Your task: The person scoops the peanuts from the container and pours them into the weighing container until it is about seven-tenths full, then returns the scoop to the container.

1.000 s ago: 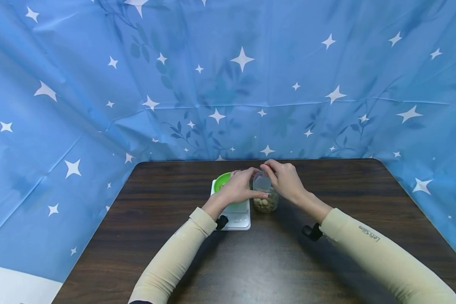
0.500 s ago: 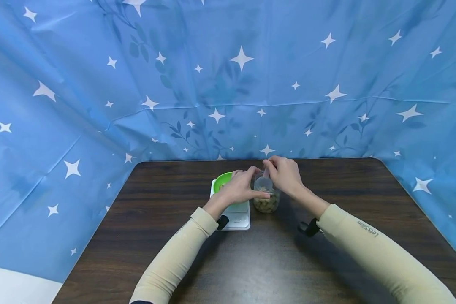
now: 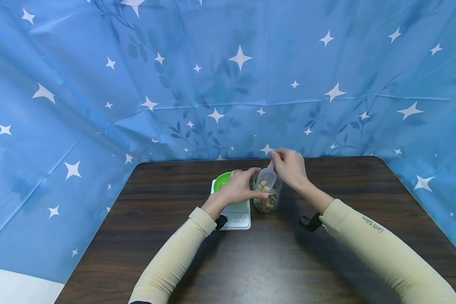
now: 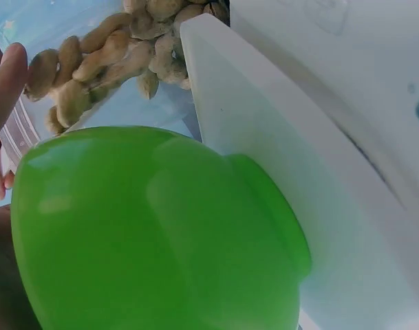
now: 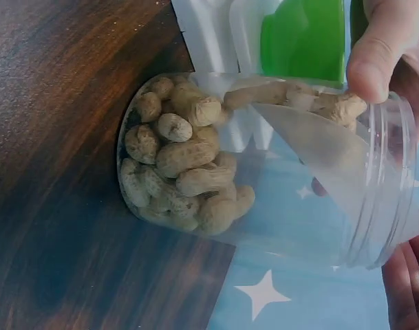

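Note:
A clear plastic jar (image 3: 266, 205) stands on the table with unshelled peanuts (image 5: 188, 161) filling its lower part. My left hand (image 3: 238, 188) holds it near the rim, thumb on the near side and fingers round the far side. My right hand (image 3: 290, 167) pinches the handle of a translucent scoop (image 3: 267, 177), whose bowl is tilted inside the jar's mouth. Some peanuts lie in the scoop, seen through the jar wall in the right wrist view. Left of the jar, partly hidden by my left hand, a green bowl (image 4: 140, 234) sits on a white kitchen scale (image 3: 237, 221).
The dark wood-grain table (image 3: 228, 270) extends on both sides and in front of the jar. A blue curtain with white stars (image 3: 213, 84) hangs right behind its back edge. The scale stands close beside the jar.
My right hand has risen and moved slightly away and right, bringing the scoop up in the jar. Peanuts now show in the scoop. My left hand has stayed at the jar.

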`<state>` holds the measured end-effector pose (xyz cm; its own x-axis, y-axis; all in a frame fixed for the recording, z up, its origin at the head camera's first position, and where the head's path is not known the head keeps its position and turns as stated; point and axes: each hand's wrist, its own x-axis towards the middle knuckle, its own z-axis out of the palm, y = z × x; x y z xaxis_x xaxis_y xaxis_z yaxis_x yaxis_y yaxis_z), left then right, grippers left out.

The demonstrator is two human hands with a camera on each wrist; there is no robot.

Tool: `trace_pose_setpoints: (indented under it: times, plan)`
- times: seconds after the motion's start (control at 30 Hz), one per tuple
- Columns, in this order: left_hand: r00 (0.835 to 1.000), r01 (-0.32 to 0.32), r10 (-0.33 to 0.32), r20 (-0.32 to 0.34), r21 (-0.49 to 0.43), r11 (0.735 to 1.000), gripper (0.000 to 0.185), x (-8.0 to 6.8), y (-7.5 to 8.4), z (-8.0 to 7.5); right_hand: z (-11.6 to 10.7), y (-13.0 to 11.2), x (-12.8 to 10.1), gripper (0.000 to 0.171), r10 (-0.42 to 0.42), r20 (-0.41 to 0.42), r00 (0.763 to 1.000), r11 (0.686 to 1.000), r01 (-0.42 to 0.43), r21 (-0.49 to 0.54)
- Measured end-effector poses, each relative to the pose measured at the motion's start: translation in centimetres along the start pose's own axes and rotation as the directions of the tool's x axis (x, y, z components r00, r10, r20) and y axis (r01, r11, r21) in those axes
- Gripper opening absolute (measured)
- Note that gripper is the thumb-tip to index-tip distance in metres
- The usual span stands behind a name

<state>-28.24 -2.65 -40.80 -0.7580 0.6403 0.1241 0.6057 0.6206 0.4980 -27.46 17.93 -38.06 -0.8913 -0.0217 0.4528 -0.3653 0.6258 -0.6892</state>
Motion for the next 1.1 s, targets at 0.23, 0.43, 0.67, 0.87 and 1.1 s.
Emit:
trace_pose_setpoints:
  times: [0.23, 0.43, 0.67, 0.87, 1.1]
  plan:
    - [1.000, 0.009, -0.009, 0.011, 0.006, 1.000, 0.086, 0.1, 0.1, 0.0, -0.1, 0.2, 0.1, 0.031, 0.085, -0.062, 0.994, 0.996, -0.083, 0.035]
    - [1.000, 0.017, -0.018, 0.022, 0.006, 1.000, 0.087, 0.2, 0.3, -0.2, -0.5, 0.6, 0.3, 0.036, 0.142, -0.080, 0.987, 0.989, -0.139, 0.045]
    - [0.999, 0.028, -0.028, 0.019, 0.009, 1.000, 0.087, 0.3, 0.2, -0.3, -0.8, 0.6, 0.6, 0.038, 0.232, -0.013, 0.973, 0.968, -0.230, 0.098]
    - [0.999, 0.026, -0.026, 0.023, 0.002, 1.000, 0.087, 0.4, 0.2, -0.3, -0.7, 0.5, 0.7, 0.038, 0.269, 0.027, 0.963, 0.952, -0.270, 0.147]
    - [0.999, 0.034, -0.034, 0.025, 0.007, 0.999, 0.087, 0.3, 0.3, -0.2, -1.0, 0.6, 0.8, 0.038, 0.283, 0.027, 0.959, 0.944, -0.283, 0.168]
